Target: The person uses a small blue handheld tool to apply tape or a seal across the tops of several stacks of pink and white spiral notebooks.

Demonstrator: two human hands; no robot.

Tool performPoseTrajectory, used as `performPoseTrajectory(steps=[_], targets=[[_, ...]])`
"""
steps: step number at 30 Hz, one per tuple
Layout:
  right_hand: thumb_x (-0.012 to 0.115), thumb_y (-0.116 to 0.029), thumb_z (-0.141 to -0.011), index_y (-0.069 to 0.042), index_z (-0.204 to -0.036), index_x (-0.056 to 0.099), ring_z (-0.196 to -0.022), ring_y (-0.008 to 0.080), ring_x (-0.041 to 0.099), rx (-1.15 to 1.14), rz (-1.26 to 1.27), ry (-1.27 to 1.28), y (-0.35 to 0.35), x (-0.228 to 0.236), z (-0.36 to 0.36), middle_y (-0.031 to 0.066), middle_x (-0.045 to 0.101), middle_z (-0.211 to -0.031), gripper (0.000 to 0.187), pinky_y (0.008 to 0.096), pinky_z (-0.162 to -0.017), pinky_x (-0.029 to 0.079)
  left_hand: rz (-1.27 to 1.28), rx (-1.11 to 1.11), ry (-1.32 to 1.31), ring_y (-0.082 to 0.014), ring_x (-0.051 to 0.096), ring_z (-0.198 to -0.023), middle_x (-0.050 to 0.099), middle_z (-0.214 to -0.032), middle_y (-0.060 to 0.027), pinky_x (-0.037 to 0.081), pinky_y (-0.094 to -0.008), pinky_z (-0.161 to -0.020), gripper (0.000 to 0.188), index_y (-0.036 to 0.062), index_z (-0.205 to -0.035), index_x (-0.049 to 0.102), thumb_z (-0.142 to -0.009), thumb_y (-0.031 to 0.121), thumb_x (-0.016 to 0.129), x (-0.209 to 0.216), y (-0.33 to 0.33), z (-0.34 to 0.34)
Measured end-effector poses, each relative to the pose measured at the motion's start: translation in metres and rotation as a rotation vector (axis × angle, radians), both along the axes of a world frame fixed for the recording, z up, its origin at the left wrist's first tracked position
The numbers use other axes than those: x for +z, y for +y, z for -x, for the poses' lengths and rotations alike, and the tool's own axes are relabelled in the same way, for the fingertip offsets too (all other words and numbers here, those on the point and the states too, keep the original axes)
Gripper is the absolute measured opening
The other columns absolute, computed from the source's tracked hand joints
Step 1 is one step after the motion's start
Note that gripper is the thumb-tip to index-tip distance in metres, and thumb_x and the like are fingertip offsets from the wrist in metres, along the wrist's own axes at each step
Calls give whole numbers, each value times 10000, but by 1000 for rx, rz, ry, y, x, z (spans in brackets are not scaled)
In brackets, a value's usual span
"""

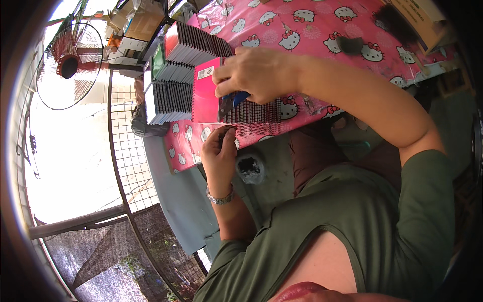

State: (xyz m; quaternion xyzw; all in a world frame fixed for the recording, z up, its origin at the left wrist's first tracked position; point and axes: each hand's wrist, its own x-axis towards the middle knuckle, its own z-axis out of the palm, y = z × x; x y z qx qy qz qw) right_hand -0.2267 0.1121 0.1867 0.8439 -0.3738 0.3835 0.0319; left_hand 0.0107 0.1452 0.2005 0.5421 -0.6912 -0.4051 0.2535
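Observation:
A pink-covered spiral notebook (205,103) with a white label lies on a stack of wire-bound notebooks (259,115) near the table's front edge. Over its cover, my right hand (259,73) grips blue-handled pliers (229,104), whose dark jaws point down toward the notebook's near edge. Just below that corner is my left hand (219,153), wearing a metal watch. Its thumb and fingers are pinched together beside the coil end, and whatever is between them is too small to make out.
More notebook stacks (173,98) stand at the left, one with a green cover. The pink patterned tablecloth (266,30) carries a dark block (350,46) and a cardboard box (417,22) at far right. A fan (69,66) stands left; a plastic-lined container (250,169) sits below the table edge.

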Motion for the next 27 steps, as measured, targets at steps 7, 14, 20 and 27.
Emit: performPoseTrajectory(steps=[7, 14, 20, 27], targets=[[757, -113, -686, -151, -1122, 637, -979, 213, 636, 3, -56, -60, 3, -10, -4, 20, 597, -1137, 454, 394, -871, 462, -431, -247, 976, -137, 468, -581, 570, -945, -124, 429, -253, -529, 288, -56, -1093, 583, -962, 187, 500, 17, -5, -37], [634, -125, -753, -90, -973, 660, -943, 233, 628, -230, -122, 131, 38, -32, 4, 71, 639, -931, 225, 402, -892, 462, -628, 47, 1177, -229, 573, -839, 597, -1075, -141, 490, -302, -706, 350, 10, -1183, 566, -971, 281, 504, -28, -6, -36], [615, -135, -751, -111, -877, 656, -891, 223, 612, -355, 88, 147, 38, -44, -8, 40, 617, -856, 134, 445, -956, 440, -415, 54, 792, -99, 532, -633, 569, -746, -7, 419, -227, -570, 81, 58, -989, 568, -924, 55, 616, -42, 1, -1], [585, -143, -780, -119, -805, 648, -803, 199, 628, -349, -25, 321, 39, -32, -17, 33, 635, -787, 72, 354, -788, 480, -240, 78, 567, -59, 466, -569, 540, -700, 11, 348, -212, -499, 72, 34, -930, 575, -911, 30, 644, -43, 0, 5]])
